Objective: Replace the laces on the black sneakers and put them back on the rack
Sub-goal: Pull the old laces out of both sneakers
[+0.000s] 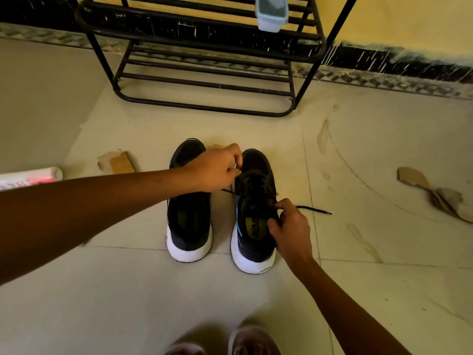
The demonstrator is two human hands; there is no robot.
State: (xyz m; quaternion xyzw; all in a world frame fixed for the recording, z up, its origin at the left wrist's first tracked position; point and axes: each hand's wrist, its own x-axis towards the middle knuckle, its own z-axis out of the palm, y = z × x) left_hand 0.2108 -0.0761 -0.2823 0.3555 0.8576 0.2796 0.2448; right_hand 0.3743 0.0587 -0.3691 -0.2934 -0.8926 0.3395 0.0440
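Though half hidden, sneaker (pixel 189 221) beneath forearm (pixel 102 206)

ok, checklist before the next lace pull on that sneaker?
1. Left hand pinches the lace at the laced sneaker, near the upper eyelets: ok.
2. Right hand grips that sneaker's collar to steady it: ok.
3. Lace's loose end lies free on the floor, nothing on it: ok.
4. Other sneaker laced: cannot tell, the left arm covers its eyelets.
5. Lace threaded evenly through every eyelet: cannot tell, black on black.
6. Sneakers back on the rack: not ok, both stand on the floor in front of it.
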